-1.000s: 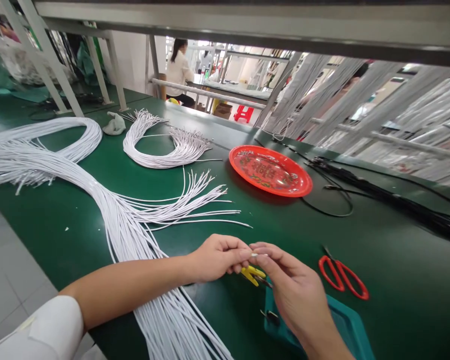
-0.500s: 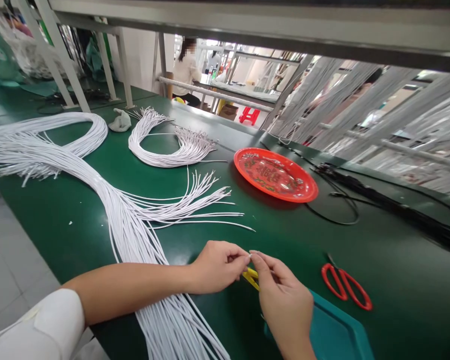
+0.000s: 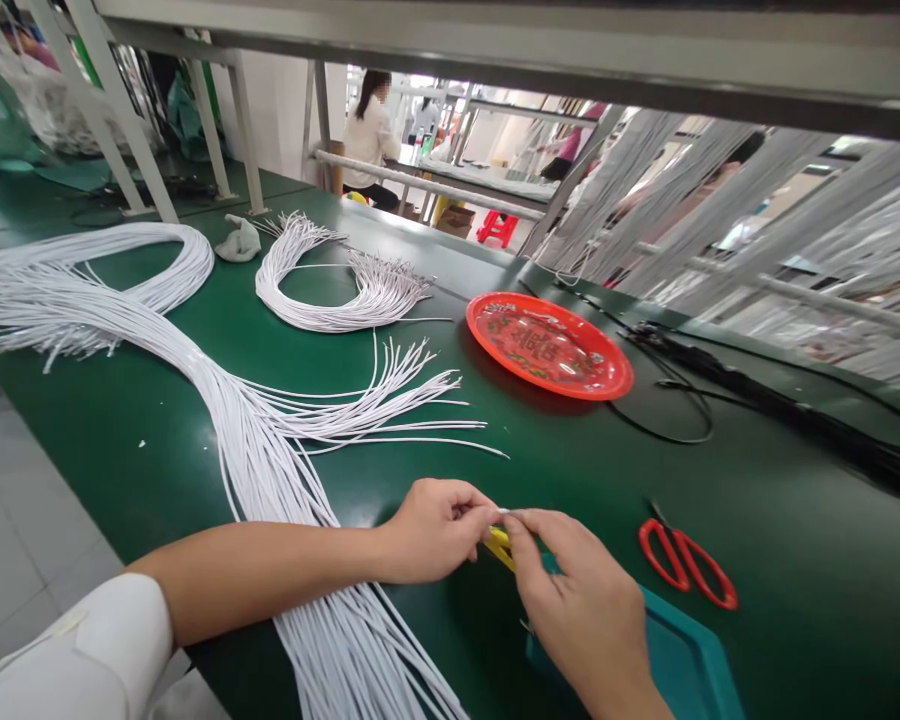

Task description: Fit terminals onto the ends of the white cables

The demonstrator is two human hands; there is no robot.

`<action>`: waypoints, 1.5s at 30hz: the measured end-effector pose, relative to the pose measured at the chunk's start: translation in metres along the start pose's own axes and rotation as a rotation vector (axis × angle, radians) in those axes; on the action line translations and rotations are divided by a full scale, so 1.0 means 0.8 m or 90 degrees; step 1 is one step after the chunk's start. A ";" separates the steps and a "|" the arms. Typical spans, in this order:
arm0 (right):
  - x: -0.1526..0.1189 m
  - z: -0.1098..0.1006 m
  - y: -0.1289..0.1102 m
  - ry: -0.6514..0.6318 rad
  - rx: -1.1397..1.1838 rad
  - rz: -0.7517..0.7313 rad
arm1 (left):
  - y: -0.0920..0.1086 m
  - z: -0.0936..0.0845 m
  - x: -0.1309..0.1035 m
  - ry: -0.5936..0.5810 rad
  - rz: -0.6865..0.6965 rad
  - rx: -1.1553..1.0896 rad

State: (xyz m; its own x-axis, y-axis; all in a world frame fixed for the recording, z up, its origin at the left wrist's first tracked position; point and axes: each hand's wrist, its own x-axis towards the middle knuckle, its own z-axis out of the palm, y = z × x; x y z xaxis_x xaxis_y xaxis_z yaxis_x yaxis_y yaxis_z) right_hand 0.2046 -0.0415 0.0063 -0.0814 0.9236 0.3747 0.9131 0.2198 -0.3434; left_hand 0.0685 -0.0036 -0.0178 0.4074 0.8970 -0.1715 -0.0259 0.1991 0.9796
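My left hand (image 3: 436, 530) is closed in a pinch, its arm lying across a thick bundle of white cables (image 3: 262, 465). Against its fingertips, my right hand (image 3: 589, 605) pinches too. A short bit of thin white cable (image 3: 503, 512) shows between the two hands; the rest of it is hidden by the fingers. Just below the fingertips, a yellow-handled tool (image 3: 500, 547) is partly covered by my right hand. Under that hand lies a teal tray (image 3: 694, 655). Red-handled scissors (image 3: 688, 562) rest on the table to the right.
A red patterned plate (image 3: 549, 346) sits on the green table (image 3: 390, 490). Behind the bundle is a curled bunch of white cables (image 3: 307, 315). Black cables (image 3: 780, 400) run along the right. A metal shelf beam (image 3: 495, 55) crosses overhead. A person (image 3: 367, 135) sits in the background.
My right hand has shifted slightly right, its fingertips a little farther from the left ones. My left hand has hardly moved. A pink sleeve now shows in the background.
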 end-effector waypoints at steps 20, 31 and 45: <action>0.011 -0.007 0.002 -0.071 0.104 0.104 | -0.007 0.000 0.001 0.030 0.055 0.121; 0.025 -0.020 0.011 -0.319 0.702 0.480 | 0.001 -0.001 0.003 -0.011 0.080 0.019; 0.010 -0.009 0.011 -0.182 0.494 0.452 | 0.008 0.000 0.005 0.012 -0.071 -0.123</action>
State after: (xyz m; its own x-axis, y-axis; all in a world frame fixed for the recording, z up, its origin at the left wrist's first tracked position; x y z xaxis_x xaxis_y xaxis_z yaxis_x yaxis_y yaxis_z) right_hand 0.2148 -0.0345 0.0122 0.1832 0.9353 -0.3028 0.2960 -0.3462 -0.8902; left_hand 0.0704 0.0012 -0.0123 0.4009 0.8720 -0.2809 -0.1565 0.3673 0.9168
